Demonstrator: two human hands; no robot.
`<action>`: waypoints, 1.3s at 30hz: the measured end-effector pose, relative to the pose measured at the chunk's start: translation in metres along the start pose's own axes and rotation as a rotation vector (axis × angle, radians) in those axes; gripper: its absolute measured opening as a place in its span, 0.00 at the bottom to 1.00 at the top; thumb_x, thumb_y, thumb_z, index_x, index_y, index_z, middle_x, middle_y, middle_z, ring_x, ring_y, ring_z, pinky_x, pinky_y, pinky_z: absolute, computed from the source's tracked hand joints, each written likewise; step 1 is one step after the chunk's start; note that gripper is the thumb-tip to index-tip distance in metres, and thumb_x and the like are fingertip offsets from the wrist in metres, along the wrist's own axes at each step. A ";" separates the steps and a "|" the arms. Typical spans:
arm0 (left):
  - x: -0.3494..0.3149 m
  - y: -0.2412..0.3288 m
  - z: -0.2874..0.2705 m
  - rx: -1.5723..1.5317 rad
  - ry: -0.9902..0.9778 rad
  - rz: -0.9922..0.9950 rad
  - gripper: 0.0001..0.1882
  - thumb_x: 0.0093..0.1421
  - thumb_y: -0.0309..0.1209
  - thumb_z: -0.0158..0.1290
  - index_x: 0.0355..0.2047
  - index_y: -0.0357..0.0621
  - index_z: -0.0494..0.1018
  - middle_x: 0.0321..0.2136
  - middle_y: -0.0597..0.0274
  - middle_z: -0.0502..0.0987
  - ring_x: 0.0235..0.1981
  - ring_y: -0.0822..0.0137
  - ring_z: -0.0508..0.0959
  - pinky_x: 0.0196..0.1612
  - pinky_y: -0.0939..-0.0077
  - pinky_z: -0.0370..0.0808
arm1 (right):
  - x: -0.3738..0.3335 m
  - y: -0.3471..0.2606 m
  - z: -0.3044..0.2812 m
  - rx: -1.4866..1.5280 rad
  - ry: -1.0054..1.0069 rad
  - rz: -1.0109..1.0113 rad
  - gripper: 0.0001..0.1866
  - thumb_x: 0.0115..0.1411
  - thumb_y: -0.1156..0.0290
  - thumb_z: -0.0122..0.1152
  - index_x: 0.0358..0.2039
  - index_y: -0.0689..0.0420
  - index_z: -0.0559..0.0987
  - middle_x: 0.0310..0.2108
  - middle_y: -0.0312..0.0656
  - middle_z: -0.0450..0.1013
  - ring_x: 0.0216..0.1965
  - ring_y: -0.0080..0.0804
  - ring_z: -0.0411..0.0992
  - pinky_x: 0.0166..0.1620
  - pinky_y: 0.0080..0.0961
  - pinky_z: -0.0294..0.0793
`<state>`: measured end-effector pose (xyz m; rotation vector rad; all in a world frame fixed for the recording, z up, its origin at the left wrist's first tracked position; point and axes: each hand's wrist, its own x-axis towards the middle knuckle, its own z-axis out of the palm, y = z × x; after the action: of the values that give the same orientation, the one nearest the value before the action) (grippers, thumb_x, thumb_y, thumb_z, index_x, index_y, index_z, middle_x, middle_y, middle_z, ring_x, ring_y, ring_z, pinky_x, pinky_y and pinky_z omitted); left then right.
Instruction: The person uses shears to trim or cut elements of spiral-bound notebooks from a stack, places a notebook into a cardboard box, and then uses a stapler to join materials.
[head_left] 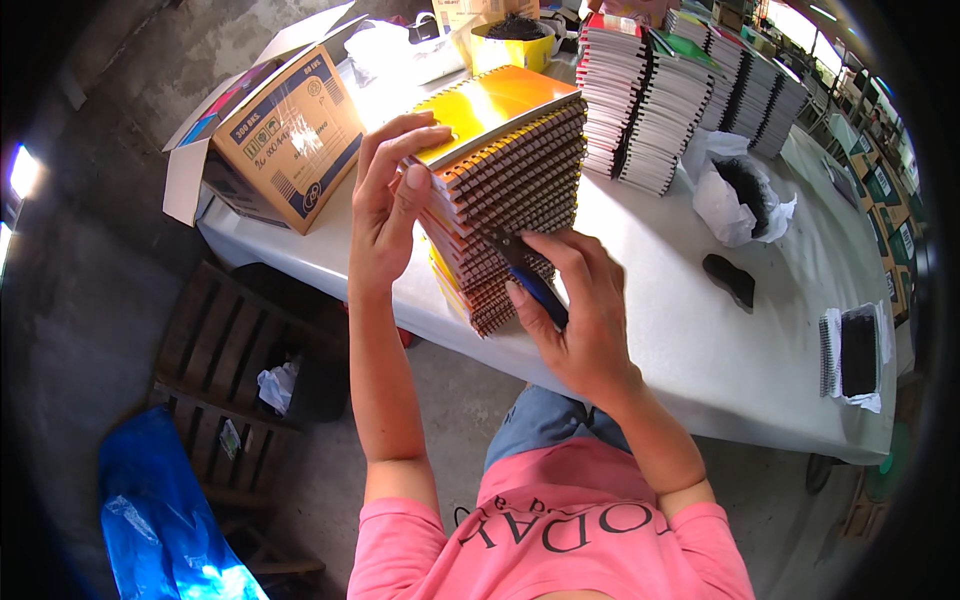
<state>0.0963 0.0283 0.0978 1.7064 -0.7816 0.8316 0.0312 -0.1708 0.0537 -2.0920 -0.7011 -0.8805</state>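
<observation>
A tall stack of spiral-bound notebooks (520, 170) stands at the table's near edge, coil spines toward me and a shiny yellow-orange cover on top. My left hand (388, 190) grips the upper left corner of the stack, fingers bent over the top cover and thumb against the side. In my right hand (590, 310) is a pair of blue-handled pliers (540, 292), held between thumb and fingers. Their dark jaws meet the coils partway down the stack; whether they pinch a wire is too small to tell.
The white-covered table (670, 310) carries an open cardboard box (285, 140) at left and tall notebook stacks (640, 110) behind. To the right are a crumpled white bag (735, 190), a small black object (730, 280) and a paper-lined dark tray (858, 355). A wooden slatted chair (215, 370) stands at lower left.
</observation>
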 end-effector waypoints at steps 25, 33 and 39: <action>0.003 -0.006 0.000 0.012 0.009 0.029 0.19 0.66 0.43 0.43 0.45 0.41 0.73 0.50 0.53 0.66 0.54 0.61 0.66 0.55 0.64 0.65 | -0.013 0.006 0.005 0.017 -0.015 0.018 0.22 0.55 0.61 0.60 0.51 0.50 0.70 0.43 0.40 0.66 0.44 0.36 0.67 0.51 0.40 0.58; 0.001 -0.007 0.000 0.022 0.012 0.032 0.20 0.65 0.43 0.43 0.45 0.41 0.73 0.50 0.53 0.67 0.53 0.62 0.67 0.54 0.65 0.65 | -0.008 0.006 0.010 -0.168 0.019 -0.085 0.22 0.53 0.59 0.62 0.49 0.48 0.72 0.43 0.37 0.65 0.43 0.30 0.67 0.49 0.38 0.54; 0.001 -0.007 0.000 0.014 0.026 0.027 0.20 0.65 0.44 0.42 0.45 0.42 0.73 0.49 0.54 0.67 0.53 0.62 0.67 0.55 0.65 0.64 | -0.010 0.005 0.006 -0.154 0.034 -0.101 0.23 0.52 0.62 0.64 0.49 0.50 0.73 0.44 0.38 0.66 0.43 0.32 0.66 0.50 0.33 0.54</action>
<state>0.1026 0.0301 0.0945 1.6975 -0.7839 0.8782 0.0305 -0.1707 0.0416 -2.1864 -0.7464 -1.0529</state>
